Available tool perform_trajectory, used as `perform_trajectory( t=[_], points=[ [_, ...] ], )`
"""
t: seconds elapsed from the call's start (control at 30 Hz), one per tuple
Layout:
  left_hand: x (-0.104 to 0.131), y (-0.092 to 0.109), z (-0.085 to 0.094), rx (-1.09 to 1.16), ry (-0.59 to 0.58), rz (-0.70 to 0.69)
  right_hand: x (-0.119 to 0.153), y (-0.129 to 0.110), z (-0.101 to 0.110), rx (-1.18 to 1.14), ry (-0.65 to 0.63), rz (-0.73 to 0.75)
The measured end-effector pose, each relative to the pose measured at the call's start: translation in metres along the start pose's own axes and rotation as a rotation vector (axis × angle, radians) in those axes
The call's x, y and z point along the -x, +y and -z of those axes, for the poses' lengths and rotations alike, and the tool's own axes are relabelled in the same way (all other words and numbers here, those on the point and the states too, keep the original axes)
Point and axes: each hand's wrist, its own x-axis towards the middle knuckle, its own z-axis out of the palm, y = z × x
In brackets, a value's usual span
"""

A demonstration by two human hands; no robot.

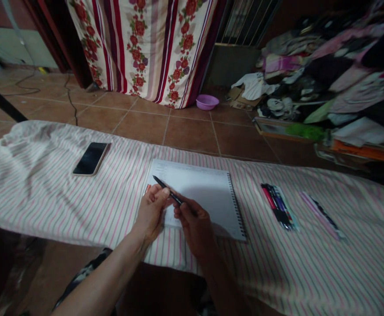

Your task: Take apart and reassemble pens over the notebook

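A black pen [174, 196] is held slantwise above the near left part of an open spiral notebook [201, 184]. Fingers of my left hand [154, 210] pinch the pen near its upper left end. My right hand [195, 219] grips its lower right end. Beside my left fingertips, a small orange-red item [148, 188] shows at the notebook's left edge, mostly hidden. The page carries faint writing along its top and left; its spiral binding is on the right side.
A phone [91, 159] lies left on the striped cloth [113, 197]. Right of the notebook are a bundle of pens [279, 207] and a pair of slim pens [322, 215]. Beyond are a purple basin [207, 102], a floral curtain [145, 48] and piled clothes [353, 79].
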Motion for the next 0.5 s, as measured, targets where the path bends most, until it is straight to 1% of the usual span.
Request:
perform_trajectory(
  t=[0.1,0.23,0.5],
  points=[
    [-0.0006,-0.0001,0.0006,-0.009,0.024,-0.009,-0.001,-0.001,-0.0037,-0.047,0.047,-0.062],
    [-0.0016,-0.0001,0.0015,-0.009,0.055,-0.032,-0.0037,0.001,-0.0069,-0.085,0.067,-0.072],
    [-0.0023,-0.0003,0.0035,0.005,0.026,-0.05,-0.0042,0.0031,-0.0087,-0.115,0.098,-0.108]
  ],
)
